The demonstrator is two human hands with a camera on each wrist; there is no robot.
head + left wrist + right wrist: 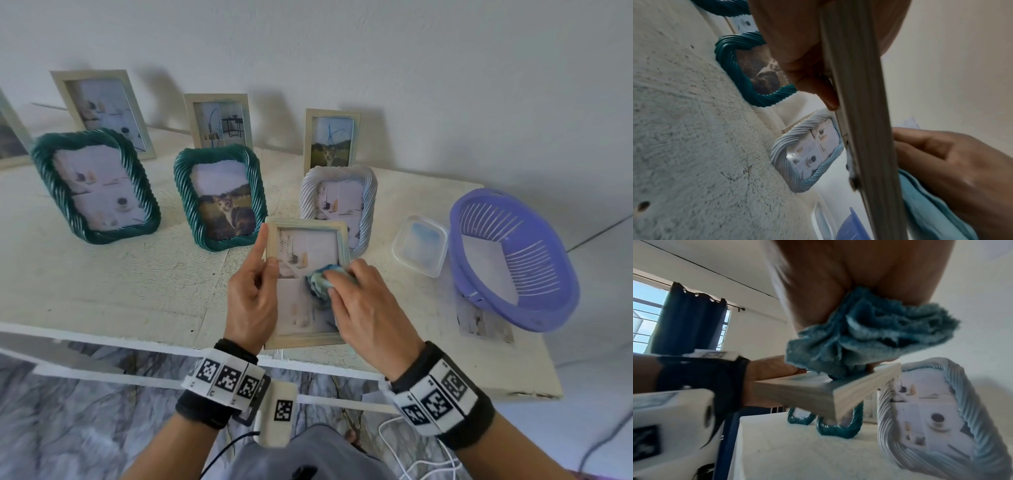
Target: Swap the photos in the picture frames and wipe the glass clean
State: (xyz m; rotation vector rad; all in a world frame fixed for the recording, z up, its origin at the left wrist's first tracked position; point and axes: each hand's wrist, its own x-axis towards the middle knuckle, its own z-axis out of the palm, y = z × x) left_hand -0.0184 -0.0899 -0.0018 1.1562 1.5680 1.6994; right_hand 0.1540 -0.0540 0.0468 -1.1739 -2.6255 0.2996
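Wooden frame (306,284) lifted over the bench's (137,291) near edge | your left hand (251,301) is gripping its left rail, steadying the glass | your right hand (368,308) is pressing the bunched blue cloth (320,279) against it, wiping.

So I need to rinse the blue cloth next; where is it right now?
In the head view the blue cloth is bunched under the right hand, pressed on the glass of the pale wooden frame that the left hand holds, just before the light blue twisted frame.

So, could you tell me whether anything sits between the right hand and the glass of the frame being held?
Only the blue cloth, which the right hand presses onto the glass of the wooden frame; nothing else intervenes.
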